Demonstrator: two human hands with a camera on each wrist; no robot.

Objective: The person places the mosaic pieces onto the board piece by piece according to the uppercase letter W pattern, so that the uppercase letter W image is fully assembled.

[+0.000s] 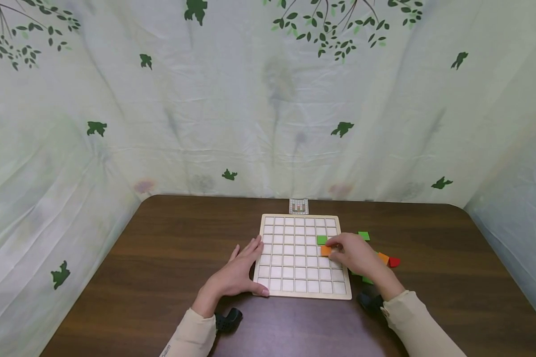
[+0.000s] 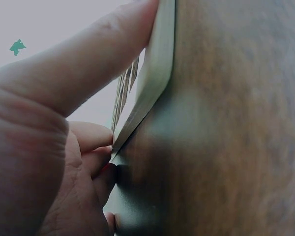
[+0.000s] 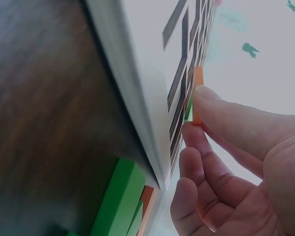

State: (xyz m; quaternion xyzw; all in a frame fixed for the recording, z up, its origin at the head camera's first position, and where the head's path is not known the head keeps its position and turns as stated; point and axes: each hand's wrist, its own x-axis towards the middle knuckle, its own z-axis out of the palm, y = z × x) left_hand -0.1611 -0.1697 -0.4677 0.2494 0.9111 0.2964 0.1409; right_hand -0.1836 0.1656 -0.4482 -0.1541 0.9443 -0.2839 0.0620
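Note:
A square wooden grid board [image 1: 300,258] with white cells lies on the table. My left hand [image 1: 237,271] rests along its left side, thumb on the near left corner and fingertips at the left rim, seen close in the left wrist view. Over the board's right part, my right hand [image 1: 355,255] pinches an orange square tile [image 1: 325,251] between thumb and fingers. In the right wrist view the orange tile [image 3: 197,93] stands on edge beside the grid. One green tile [image 1: 321,240] sits in a cell just beyond it.
Right of the board lie loose tiles: a green one [image 1: 364,236], an orange one [image 1: 383,258], a red one [image 1: 394,262] and several more green ones partly under my right hand. A small pattern card [image 1: 299,206] lies behind the board. A leaf-print curtain hangs behind the table.

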